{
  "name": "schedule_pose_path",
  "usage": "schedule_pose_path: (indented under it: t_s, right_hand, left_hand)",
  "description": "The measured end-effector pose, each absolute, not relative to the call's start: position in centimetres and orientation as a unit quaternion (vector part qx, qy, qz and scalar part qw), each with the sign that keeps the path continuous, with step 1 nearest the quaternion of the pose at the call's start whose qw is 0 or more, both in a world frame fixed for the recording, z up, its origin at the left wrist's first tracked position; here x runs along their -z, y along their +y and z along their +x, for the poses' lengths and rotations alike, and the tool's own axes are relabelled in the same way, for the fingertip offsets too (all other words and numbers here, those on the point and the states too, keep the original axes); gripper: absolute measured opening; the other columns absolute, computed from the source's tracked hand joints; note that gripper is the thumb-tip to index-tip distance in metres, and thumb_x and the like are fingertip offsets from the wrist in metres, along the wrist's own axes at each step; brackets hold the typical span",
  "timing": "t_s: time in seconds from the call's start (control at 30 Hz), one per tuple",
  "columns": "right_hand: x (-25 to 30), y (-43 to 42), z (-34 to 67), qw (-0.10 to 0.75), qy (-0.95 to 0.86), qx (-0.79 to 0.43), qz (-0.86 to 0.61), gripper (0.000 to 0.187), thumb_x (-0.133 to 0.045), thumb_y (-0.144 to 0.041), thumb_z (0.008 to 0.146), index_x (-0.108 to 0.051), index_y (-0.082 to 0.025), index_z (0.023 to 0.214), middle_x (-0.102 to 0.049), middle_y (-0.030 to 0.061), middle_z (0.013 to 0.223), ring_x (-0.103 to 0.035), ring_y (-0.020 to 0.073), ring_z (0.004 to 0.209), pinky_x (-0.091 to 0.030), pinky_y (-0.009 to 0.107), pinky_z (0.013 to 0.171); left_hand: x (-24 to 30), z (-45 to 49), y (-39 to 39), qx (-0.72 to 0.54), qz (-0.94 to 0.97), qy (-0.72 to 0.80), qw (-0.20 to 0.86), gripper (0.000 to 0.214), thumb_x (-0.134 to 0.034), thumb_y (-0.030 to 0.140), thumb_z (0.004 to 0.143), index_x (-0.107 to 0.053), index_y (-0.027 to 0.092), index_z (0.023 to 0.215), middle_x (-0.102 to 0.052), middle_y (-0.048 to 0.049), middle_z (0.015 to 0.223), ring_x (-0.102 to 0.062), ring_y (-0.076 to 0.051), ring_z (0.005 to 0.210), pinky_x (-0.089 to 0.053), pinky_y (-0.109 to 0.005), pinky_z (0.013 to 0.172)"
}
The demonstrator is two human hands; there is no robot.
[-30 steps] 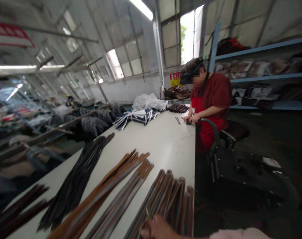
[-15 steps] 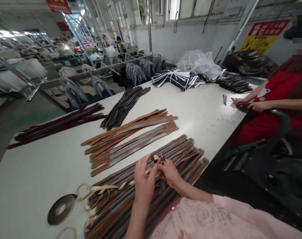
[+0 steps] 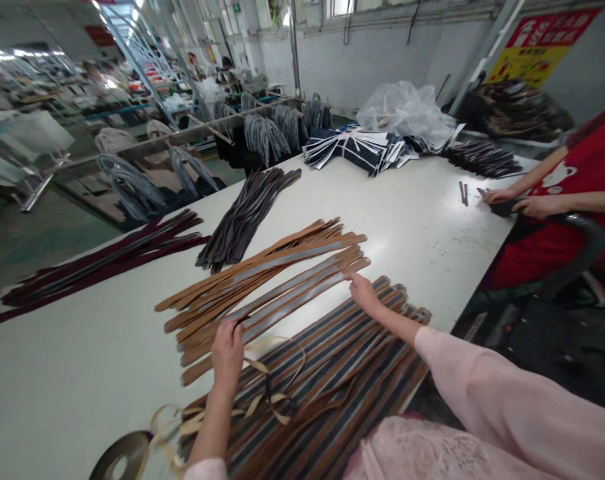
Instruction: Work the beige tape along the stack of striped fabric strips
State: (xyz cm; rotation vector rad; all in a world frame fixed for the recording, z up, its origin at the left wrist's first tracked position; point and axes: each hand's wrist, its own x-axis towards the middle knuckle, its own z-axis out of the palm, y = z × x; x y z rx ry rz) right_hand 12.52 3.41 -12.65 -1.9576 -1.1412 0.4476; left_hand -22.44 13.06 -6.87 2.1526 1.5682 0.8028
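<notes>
Now both hands (image 3: pixel 227 350) (image 3: pixel 362 291) touch the brown straps (image 3: pixel 262 287).

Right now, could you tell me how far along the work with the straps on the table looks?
Already laid out: the dark strap bundle, maroon straps and the striped straps by the table edge. In hand: the left hand and right hand touch opposite ends of the tan straps. Loose tape trails from the tape roll; how many straps remain untaped I cannot tell.
</notes>
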Motion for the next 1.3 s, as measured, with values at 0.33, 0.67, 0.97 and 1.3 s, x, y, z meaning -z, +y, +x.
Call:
schedule_pose_path:
  t_s: [0.33, 0.67, 0.97, 1.3]
  right_hand:
    - [20.2, 12.3, 18.3, 0.179, -0.584, -0.034, -0.791, 0.044, -0.033, -0.011, 0.082, -0.048, -0.023, 0.121, -0.046, 0.005, 0.128, -0.032, 0.0234, 0.118, -0.026, 0.039, 0.094]
    - [18.7, 9.5, 18.0, 0.225, -0.607, -0.07, -0.759, 0.042, -0.033, -0.008, 0.078, -0.053, -0.018, 0.114, -0.052, 0.0076, 0.121, -0.038, 0.022, 0.113, -0.029, 0.038, 0.094]
    - [4.7, 4.5, 7.7, 0.5, -0.463, -0.359, -0.638, 0.029, -0.046, -0.032, 0.078, -0.056, -0.015, 0.099, -0.056, 0.0004, 0.069, -0.045, 0.0094, 0.054, -0.039, 0.022, 0.053]
    - [-3.8, -0.9, 3.7, 0.504, -0.534, -0.302, -0.608, 0.011, -0.061, -0.024, 0.067, -0.058, -0.016, 0.073, -0.049, -0.0028, 0.065, -0.039, 0.0063, 0.054, -0.032, 0.019, 0.051]
  left_hand:
    - [18.7, -28.8, 17.7, -0.135, 0.835, 0.533, 0.032, 0.029, -0.027, 0.028, 0.084, -0.054, 0.018, 0.08, -0.048, -0.0125, 0.127, -0.034, -0.025, 0.124, -0.029, -0.048, 0.097]
    - [13.8, -29.4, 15.3, -0.202, 0.746, 0.593, 0.224, 0.032, -0.04, 0.042, 0.076, -0.058, 0.018, 0.089, -0.058, -0.0104, 0.109, -0.051, -0.024, 0.105, -0.036, -0.04, 0.094]
    - [-1.0, -15.5, 8.7, -0.233, 0.69, 0.515, 0.451, 0.033, -0.046, 0.041, 0.077, -0.062, 0.015, 0.065, -0.046, 0.0009, 0.06, -0.044, -0.012, 0.06, -0.037, -0.024, 0.058]
    - [-2.0, -12.1, 3.5, -0.21, 0.775, 0.454, 0.385, 0.031, -0.039, 0.034, 0.083, -0.063, 0.017, 0.073, -0.046, 0.0001, 0.064, -0.046, -0.012, 0.062, -0.037, -0.024, 0.058]
